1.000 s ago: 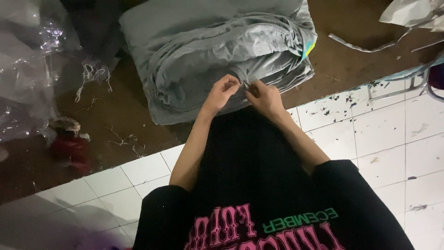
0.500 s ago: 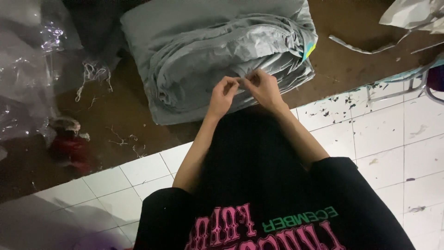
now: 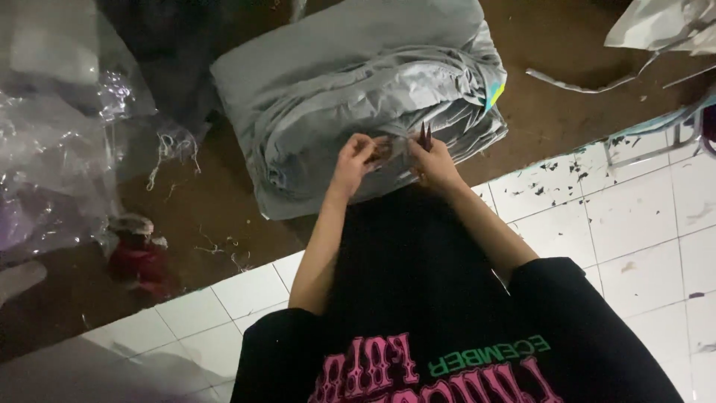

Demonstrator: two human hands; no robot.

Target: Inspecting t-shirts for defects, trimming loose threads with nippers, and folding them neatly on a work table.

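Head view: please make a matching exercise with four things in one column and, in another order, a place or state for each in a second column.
Things:
1. grey cloth stack
2. snips
3. red object
4. clear plastic

Places or states:
A. far left, crumpled
B. folded, under both hands
C. in the right hand, points up
D. on the brown floor, left of the left hand

Pairs: 1-B, 2-C, 3-D, 4-A

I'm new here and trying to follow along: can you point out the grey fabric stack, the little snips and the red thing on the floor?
grey fabric stack (image 3: 350, 82): head view, on its flat top layer.
snips (image 3: 425, 134): head view, on the blades above the right hand.
red thing (image 3: 138, 261): head view, on its red body.
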